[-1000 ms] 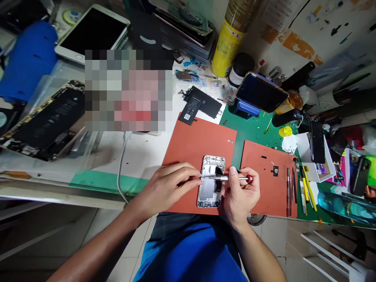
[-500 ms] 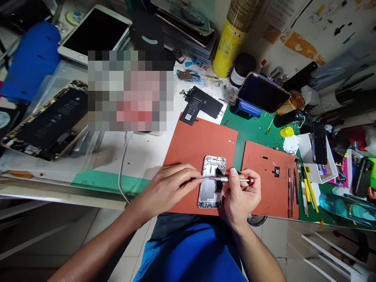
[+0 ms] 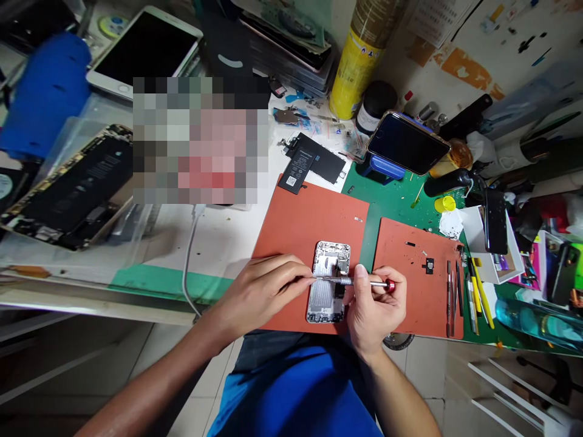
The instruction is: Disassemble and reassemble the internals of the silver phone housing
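Note:
An opened silver phone shell [image 3: 328, 267] lies on an orange work mat [image 3: 310, 224] near the table's front edge. My right hand [image 3: 376, 309] is closed around a metal screwdriver [image 3: 359, 281] with a red end cap, held level across the phone. My left hand [image 3: 262, 291] is at the phone's left side, its fingertips pinched at the screwdriver's tip. What sits between those fingertips is too small to make out.
A second orange mat [image 3: 419, 285] to the right carries small parts, with tweezers and tools [image 3: 460, 294] along its edge. Behind lie a black battery [image 3: 314, 161], a phone on a blue stand [image 3: 405, 142], a yellow can [image 3: 357, 60]. An open phone [image 3: 73, 188] and white tablet [image 3: 143, 48] are left.
The screwdriver and my right hand have dropped slightly toward me over the phone. My left hand has stayed at the tip.

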`<state>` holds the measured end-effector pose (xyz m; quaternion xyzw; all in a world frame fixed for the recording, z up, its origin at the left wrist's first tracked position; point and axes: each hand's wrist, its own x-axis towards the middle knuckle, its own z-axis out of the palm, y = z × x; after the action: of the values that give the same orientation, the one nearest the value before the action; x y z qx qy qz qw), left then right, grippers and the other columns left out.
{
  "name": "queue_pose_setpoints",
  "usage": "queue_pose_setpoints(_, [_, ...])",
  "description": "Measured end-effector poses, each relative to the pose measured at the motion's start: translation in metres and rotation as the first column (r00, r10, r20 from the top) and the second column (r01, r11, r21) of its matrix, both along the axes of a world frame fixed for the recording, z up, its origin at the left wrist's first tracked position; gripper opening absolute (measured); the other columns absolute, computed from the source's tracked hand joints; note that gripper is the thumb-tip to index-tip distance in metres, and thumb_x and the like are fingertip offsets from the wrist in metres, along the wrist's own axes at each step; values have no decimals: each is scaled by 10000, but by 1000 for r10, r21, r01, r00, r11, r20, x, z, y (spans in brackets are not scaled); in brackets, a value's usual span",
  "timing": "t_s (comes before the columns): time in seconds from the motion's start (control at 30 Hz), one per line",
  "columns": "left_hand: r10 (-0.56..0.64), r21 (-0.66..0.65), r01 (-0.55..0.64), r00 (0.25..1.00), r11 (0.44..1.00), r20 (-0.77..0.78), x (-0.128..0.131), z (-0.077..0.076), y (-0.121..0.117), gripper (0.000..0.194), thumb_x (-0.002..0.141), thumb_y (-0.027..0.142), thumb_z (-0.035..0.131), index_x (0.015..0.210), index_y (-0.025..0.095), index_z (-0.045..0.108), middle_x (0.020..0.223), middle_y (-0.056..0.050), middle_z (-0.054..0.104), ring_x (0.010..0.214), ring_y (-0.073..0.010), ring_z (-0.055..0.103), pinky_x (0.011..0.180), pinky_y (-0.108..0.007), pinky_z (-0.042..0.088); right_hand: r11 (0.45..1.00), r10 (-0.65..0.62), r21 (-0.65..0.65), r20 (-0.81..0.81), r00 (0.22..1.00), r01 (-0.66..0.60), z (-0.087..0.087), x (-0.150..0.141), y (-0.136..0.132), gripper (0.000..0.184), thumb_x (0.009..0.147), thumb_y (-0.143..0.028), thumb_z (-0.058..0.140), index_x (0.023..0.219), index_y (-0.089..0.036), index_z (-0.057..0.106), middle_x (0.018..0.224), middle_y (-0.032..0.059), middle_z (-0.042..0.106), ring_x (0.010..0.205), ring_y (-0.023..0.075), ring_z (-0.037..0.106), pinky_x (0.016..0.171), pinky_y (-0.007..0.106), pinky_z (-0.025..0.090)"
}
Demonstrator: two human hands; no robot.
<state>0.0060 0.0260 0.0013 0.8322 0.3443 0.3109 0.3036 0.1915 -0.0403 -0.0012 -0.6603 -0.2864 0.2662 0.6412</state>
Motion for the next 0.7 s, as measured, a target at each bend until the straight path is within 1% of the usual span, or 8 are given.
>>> queue_pose_setpoints(0.13, [3, -7, -3, 1000, 1000, -4, 0, -1, 0, 61, 1064, 198, 662, 1011, 192, 690, 901, 27, 745, 703, -78, 633, 650, -205, 481, 1000, -1, 10, 17, 1000, 1, -1, 0, -1, 367, 935, -358, 864, 1016, -253, 522, 541, -156, 570, 342, 84, 538, 383, 197, 443])
queue_pose_setpoints(0.37, [-3, -16, 3, 1000, 1000, -1, -2, -2, 0, 71, 1064, 189, 662, 994, 192, 669, 894, 37, 731, 738, -77, 654, 663, -203, 486, 1000, -14, 26, 96, 995, 12, -1, -1, -1, 353, 943, -361, 854, 1023, -253, 528, 553, -146, 579, 357, 83, 532, 419, 212, 479])
queue_pose_setpoints(0.57, [-5, -4, 5, 1000, 1000, 1, 0, 1, 0, 95, 1075, 181, 637, 1000, 188, 696, 907, 25, 761, 799, -97, 711, 748, -213, 539, 999, 7, 43, 59, 998, -9, -2, -1, -4, 351, 922, -309, 871, 1036, -254, 544, 597, -121, 642, 389, 93, 577, 410, 203, 494])
queue_pose_setpoints(0.7, [-9, -23, 9, 1000, 1000, 9, 1, 2, 1, 115, 1081, 179, 623, 1006, 191, 709, 925, 23, 776, 816, -100, 733, 788, -212, 566, 999, 9, 48, 46, 999, -11, -2, 0, -4, 342, 926, -292, 866, 1038, -256, 545, 597, -124, 638, 397, 90, 574, 421, 202, 502])
